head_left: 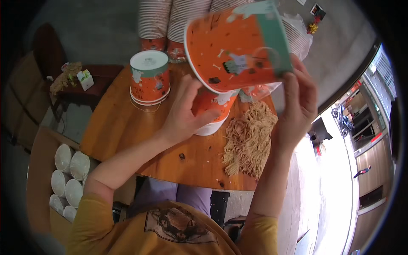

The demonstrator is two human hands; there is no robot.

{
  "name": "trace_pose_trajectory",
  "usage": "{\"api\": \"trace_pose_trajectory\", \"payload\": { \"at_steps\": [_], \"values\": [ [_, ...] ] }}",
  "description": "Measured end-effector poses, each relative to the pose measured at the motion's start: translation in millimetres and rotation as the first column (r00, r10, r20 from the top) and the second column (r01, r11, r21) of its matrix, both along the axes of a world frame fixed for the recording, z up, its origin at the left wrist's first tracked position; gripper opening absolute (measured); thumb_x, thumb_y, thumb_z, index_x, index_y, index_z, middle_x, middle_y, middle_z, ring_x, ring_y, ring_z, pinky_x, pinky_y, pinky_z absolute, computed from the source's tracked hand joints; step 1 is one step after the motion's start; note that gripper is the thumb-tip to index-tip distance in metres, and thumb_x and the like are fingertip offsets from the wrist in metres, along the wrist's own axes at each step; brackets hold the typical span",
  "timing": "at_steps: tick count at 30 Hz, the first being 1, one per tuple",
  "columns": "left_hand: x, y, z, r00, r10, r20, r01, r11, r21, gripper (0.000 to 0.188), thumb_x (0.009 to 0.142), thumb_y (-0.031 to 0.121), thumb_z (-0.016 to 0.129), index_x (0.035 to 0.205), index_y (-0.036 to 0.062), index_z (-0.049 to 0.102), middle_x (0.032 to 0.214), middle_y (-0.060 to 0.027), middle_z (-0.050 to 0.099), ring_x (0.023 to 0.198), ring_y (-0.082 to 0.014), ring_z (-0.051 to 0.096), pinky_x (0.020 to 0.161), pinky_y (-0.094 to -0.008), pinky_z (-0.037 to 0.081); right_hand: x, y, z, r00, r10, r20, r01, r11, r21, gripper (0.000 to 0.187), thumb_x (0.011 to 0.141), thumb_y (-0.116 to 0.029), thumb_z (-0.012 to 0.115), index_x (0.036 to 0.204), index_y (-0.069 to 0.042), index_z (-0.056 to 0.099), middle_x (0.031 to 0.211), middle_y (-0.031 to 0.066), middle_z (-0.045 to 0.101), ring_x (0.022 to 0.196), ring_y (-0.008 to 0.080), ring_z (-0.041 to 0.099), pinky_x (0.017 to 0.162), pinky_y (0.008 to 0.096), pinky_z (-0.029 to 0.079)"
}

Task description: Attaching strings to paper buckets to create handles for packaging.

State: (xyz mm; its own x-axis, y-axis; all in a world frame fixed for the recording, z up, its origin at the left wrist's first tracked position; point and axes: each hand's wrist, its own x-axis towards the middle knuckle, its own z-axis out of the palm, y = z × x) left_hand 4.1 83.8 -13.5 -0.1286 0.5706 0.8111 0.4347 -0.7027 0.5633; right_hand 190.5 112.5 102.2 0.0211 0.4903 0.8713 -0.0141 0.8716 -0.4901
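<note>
My right hand (299, 102) grips an orange and green paper bucket (238, 51) by its base, fingers and thumb on either side. The bucket is tilted, its white rim facing left. Below it, an upside-down stack of orange paper buckets (208, 106) with white rims stands on the table. My left hand (185, 112) curls around that stack's left side, thumb across the front; some fingertips are hidden. Farther left stands another upside-down paper bucket (148, 78), a thin cord looping by its rim. Close to my right forearm lies a heap of tan cords (250, 140).
The wooden table (123, 140) has a rounded left edge. Tall stacks of nested buckets (155, 21) rise behind it. At lower left, a cardboard box (40, 157) holds several wrapped white stacks. A dark bench (102, 76) carries more cords and a small white box (86, 80).
</note>
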Motion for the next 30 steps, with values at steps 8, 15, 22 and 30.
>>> {"api": "trace_pose_trajectory", "payload": {
  "at_steps": [8,15,22,30],
  "values": [
    [3.1,-82.8,53.0,0.992,-0.125,0.019,0.124,0.992,0.019,0.019,0.093,0.007,0.058,0.11,-0.0016,0.058,0.094,-0.0132,0.065,0.077,-0.0249,0.066,0.068,-0.0295,0.05,70.5,-9.0,-92.6,0.968,-0.085,0.237,0.153,0.947,-0.283,0.016,0.096,-0.012,0.055,0.106,-0.002,0.063,0.103,0.0061,0.064,0.089,0.0152,0.059,0.079,0.0292,0.049],
    [-3.8,-113.8,30.1,0.777,0.063,-0.626,-0.135,0.989,-0.067,0.017,0.083,0.007,0.067,0.095,0.0015,0.057,0.079,-0.0114,0.06,0.068,-0.0295,0.061,0.061,-0.0382,0.049,64.5,38.6,-197.5,0.526,-0.256,0.811,0.339,0.938,0.076,0.01,0.08,-0.013,0.069,0.088,-0.008,0.068,0.092,0.0092,0.058,0.093,0.0299,0.054,0.082,0.0406,0.046],
    [-4.9,-105.8,-0.4,0.668,0.059,-0.741,-0.177,0.981,-0.081,0.018,0.086,0.014,0.065,0.096,0.0027,0.056,0.082,-0.0094,0.06,0.074,-0.0258,0.062,0.064,-0.037,0.05,57.4,58.3,-224.1,0.347,-0.376,0.859,0.392,0.891,0.232,0.011,0.076,-0.013,0.069,0.083,-0.007,0.066,0.092,0.0092,0.054,0.091,0.0296,0.051,0.082,0.0407,0.046],
    [-6.1,-103.9,-4.3,0.715,-0.046,-0.697,-0.167,0.957,-0.235,0.034,0.081,0.022,0.072,0.106,0.0053,0.055,0.09,-0.0094,0.06,0.082,-0.0271,0.061,0.071,-0.038,0.05,30.3,2.0,-192.4,0.688,-0.203,0.697,0.284,0.959,0.0,0.01,0.074,-0.001,0.062,0.083,-0.003,0.057,0.09,0.0114,0.053,0.085,0.0296,0.051,0.076,0.0391,0.045]
  ]
}}
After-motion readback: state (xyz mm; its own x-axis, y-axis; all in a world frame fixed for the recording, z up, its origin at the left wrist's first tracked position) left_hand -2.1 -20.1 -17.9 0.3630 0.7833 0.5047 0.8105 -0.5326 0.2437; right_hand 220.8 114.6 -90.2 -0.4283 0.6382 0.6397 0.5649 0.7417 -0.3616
